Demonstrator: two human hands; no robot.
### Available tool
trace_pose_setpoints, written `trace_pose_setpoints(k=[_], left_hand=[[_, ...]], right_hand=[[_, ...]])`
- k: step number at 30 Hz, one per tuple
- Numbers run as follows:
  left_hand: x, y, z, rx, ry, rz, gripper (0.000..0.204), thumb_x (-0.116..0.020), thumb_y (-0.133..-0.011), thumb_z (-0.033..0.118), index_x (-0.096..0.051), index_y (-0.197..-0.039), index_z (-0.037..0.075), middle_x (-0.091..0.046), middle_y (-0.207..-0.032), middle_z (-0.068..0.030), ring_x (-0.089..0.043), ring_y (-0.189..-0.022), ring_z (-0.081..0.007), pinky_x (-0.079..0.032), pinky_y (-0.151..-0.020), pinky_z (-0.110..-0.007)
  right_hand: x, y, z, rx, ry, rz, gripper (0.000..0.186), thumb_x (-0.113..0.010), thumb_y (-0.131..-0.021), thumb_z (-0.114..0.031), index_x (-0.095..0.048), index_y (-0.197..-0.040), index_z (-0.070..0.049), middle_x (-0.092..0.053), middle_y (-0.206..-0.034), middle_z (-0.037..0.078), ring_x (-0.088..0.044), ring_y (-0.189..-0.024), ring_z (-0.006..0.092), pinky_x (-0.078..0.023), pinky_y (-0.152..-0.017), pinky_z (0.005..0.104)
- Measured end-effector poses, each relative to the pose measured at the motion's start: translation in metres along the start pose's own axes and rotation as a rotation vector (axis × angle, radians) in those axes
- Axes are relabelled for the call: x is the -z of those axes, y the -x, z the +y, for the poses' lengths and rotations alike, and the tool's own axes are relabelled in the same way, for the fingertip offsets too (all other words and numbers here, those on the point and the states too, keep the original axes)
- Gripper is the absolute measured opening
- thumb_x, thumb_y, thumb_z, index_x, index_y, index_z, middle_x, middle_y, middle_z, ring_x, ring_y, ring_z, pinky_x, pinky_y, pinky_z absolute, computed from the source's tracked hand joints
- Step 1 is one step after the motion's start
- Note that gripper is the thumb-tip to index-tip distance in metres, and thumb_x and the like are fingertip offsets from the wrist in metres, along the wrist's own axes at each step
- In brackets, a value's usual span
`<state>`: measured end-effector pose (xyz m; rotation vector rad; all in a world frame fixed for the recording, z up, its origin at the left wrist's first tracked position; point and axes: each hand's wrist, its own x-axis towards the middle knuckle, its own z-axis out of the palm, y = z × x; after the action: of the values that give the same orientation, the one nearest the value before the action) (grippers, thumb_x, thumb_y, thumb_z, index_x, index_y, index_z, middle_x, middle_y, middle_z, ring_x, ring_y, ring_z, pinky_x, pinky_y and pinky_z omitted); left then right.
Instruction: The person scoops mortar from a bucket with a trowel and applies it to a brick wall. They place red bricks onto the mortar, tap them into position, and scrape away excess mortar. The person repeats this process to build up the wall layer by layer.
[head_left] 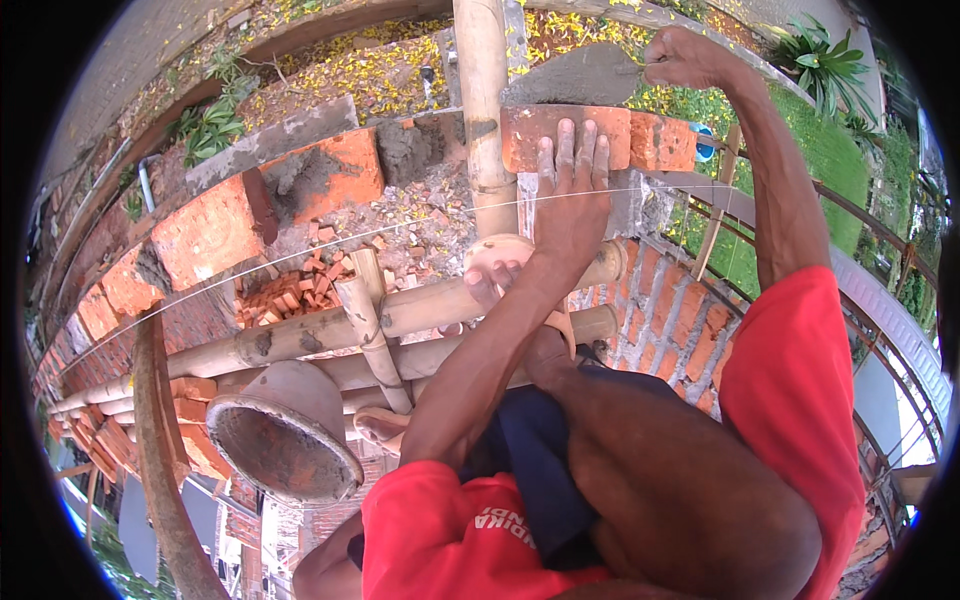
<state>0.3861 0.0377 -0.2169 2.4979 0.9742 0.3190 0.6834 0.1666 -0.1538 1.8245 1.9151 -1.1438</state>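
On the orange brick at the top of the wall, my left hand lies with its fingers stretched out flat, grey mortar smeared on them. My right hand is closed in a fist around the handle of a trowel. The trowel's grey, mortar-coated blade reaches leftward, just beyond the brick's far edge. A smaller brick piece sits directly to the right of the brick under my left hand. Wet mortar covers part of the wall top farther left.
A taut string crosses in front of the bricks. An upright bamboo pole stands left of my left hand. Bamboo scaffold poles run beneath me. A mortar-crusted bucket hangs or rests at lower left, near stacked bricks; loose bricks lie below.
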Motion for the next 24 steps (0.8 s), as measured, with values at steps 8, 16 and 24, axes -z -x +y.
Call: trace_pose_setpoints(k=[8,16,24], left_hand=[[-0.004,0.001,0.000,0.000,0.007,0.070,0.068,-0.062,-0.089,0.012,-0.047,-0.155,0.002,-0.037,-0.167,-0.0185,-0.028,-0.156,-0.0431,-0.022,-0.127,-0.059],[-0.004,0.002,-0.001,-0.002,-0.042,0.043,0.067,-0.059,-0.092,0.014,-0.045,-0.157,0.002,-0.035,-0.168,-0.0185,-0.026,-0.158,-0.0425,-0.020,-0.128,-0.059],[-0.006,0.003,-0.011,-0.074,-0.034,0.043,0.065,-0.057,-0.096,0.014,-0.043,-0.157,0.000,-0.035,-0.168,-0.0197,-0.028,-0.157,-0.0416,-0.020,-0.129,-0.057]], right_hand=[[0.004,0.006,-0.003,-0.038,0.025,0.021,0.030,-0.066,-0.084,-0.027,-0.061,-0.068,-0.002,-0.048,-0.059,0.003,-0.042,-0.057,0.0142,-0.037,-0.054,0.0364],[0.025,0.022,-0.005,0.073,0.034,0.065,0.031,-0.067,-0.088,-0.025,-0.062,-0.073,0.001,-0.051,-0.061,0.010,-0.050,-0.060,0.0225,-0.044,-0.060,0.0421],[0.039,0.174,-0.102,-0.290,0.443,0.446,0.023,-0.070,-0.087,-0.027,-0.067,-0.085,-0.004,-0.058,-0.071,0.015,-0.058,-0.068,0.0317,-0.047,-0.066,0.0457]])
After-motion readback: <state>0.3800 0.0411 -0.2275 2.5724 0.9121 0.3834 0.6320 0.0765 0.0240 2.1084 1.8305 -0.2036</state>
